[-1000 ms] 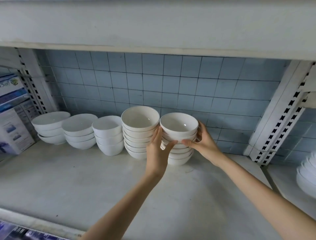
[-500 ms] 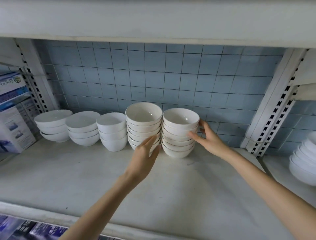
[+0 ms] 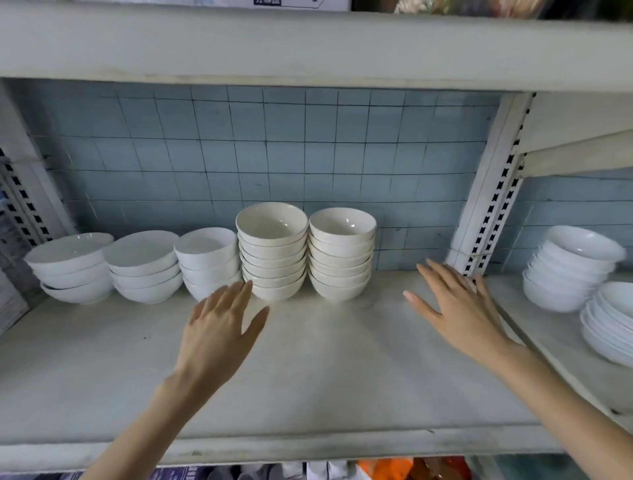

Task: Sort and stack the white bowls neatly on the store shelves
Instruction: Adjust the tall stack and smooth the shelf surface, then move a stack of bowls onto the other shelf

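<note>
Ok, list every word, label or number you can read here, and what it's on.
None is legible.
Dark label on the box at the top edge: cut off, unreadable.
Packaging at the left edge: blurred.
Packs at the bottom edge: blurred.
White bowls: no print visible.

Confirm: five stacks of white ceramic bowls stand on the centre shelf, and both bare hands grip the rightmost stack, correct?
Not gripping: the head view shows left hand and right hand open; the rightmost stack of white ceramic bowls stands free.
</note>
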Available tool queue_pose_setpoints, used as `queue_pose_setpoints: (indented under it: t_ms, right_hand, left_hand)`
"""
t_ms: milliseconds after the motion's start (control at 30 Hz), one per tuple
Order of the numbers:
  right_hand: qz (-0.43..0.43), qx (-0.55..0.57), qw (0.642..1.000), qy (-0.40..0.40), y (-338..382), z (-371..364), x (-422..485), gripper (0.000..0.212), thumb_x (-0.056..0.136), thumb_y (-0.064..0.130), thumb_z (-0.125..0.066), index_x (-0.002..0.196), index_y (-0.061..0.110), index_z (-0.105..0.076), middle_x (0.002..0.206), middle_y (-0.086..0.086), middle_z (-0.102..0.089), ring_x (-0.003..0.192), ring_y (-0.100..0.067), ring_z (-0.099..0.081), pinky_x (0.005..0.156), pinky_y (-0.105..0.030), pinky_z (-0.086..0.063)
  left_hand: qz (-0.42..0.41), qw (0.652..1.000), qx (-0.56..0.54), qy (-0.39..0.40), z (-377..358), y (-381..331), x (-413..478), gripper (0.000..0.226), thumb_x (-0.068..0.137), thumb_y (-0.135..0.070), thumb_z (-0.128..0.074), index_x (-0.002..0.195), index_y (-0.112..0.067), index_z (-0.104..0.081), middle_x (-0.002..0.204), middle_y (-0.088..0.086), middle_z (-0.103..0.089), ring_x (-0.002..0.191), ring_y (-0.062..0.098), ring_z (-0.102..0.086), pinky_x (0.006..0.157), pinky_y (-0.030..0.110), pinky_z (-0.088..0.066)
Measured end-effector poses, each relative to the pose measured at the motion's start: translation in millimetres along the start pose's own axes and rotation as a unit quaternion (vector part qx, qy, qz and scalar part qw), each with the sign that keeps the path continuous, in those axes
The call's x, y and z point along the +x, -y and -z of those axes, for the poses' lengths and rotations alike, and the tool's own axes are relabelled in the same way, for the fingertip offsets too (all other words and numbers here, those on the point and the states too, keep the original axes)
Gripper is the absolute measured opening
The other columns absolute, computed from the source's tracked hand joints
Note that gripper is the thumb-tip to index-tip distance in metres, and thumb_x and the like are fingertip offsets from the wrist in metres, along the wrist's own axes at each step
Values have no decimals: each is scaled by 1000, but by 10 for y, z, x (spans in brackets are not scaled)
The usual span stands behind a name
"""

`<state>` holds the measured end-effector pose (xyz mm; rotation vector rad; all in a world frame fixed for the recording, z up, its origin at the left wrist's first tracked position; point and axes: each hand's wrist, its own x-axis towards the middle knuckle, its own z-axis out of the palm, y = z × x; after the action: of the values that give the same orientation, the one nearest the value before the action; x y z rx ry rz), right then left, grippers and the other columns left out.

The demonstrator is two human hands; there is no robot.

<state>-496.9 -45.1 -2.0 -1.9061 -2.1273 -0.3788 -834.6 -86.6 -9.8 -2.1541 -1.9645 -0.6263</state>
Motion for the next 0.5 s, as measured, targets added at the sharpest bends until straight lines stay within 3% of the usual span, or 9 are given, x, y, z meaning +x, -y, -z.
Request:
queue_pose_setpoints:
  t_ms: [100,233,300,400,500]
  right_hand:
    - [-6,-22,999,23,-111,57,-165,97,73,75,11,147,24,-25,156,1,-23,143,-18,-22,112,-54,-15]
    - [-22,-17,999,-17,-307,191,-376,83,84,70,-8,136,18,-48,142,0,-47,129,-21,-45,106,-53,-29]
    - [-30,-21,999,-34,-459,256,-502,79,85,68,-12,136,18,-47,141,1,-48,128,-19,-47,107,-50,-30]
    - [-47,-33,998,-16,-735,361,-730,88,79,72,3,147,25,-27,153,5,-29,141,-15,-27,115,-45,-13]
    - [-78,-32,996,16,-1100,442,-1045,102,69,77,21,149,27,-17,158,6,-13,145,-14,-11,116,-43,-6]
  left_hand:
    - [3,1000,19,-2,71,-16,-64,64,89,-53,-32,126,-8,-59,124,10,-64,111,31,-61,87,45,-51]
    - [9,999,38,9,111,-137,-146,73,88,-58,-27,132,-7,-55,130,14,-60,119,36,-56,94,50,-47]
    - [10,999,47,16,120,-268,-194,75,88,-59,-27,132,-5,-55,131,15,-59,120,37,-55,95,53,-46]
    - [2,999,50,14,114,-534,-254,76,88,-60,-26,132,-6,-55,131,15,-59,119,37,-55,96,53,-45]
    - [-7,999,35,11,79,-916,-324,75,87,-60,-25,133,-8,-54,133,16,-57,120,38,-54,97,53,-43]
